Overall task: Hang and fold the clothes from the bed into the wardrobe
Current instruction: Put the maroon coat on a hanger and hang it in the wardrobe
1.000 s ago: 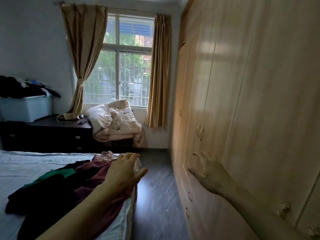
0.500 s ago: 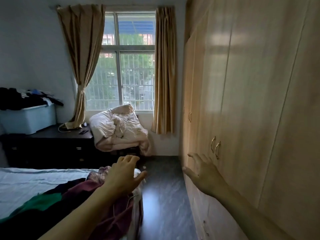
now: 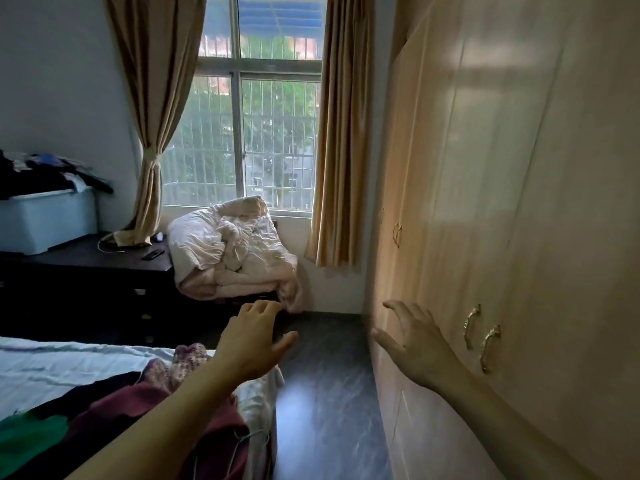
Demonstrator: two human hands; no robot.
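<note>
Here, the person stood in the aisle between the bed (image 3: 69, 362) and the wardrobe (image 3: 519, 168), with both arms reaching forward. The right hand (image 3: 414, 344) was open, fingers spread and holding nothing, close against the lower part of a wardrobe door and just left of the paired brass handles (image 3: 489, 348). Whether the palm touched the panel could not be told. The left hand (image 3: 254, 344) was likewise open, fingers loosely extended and empty, above the near corner of the bed.

The clothes lay in a heap on the bed below the left forearm: a maroon garment (image 3: 145, 410) on top, a green garment (image 3: 31, 441) at the left edge, and a patterned piece (image 3: 188, 355) toward the corner. Nothing had been lifted yet, and every wardrobe door in view was shut.

The step in hand appeared to be opening the wardrobe. To do it well, the right hand should shift rightward onto one of the paired handles rather than press on the flat panel, curl round it, and pull along the door's arc. The aisle over the dark floor (image 3: 329, 393) looked narrow, so the body would likely need to clear the swing. Both doors of the pair are best opened fully, so that rail and shelves show before any garment is picked up. The left hand was well placed to take the top garment next.
</note>
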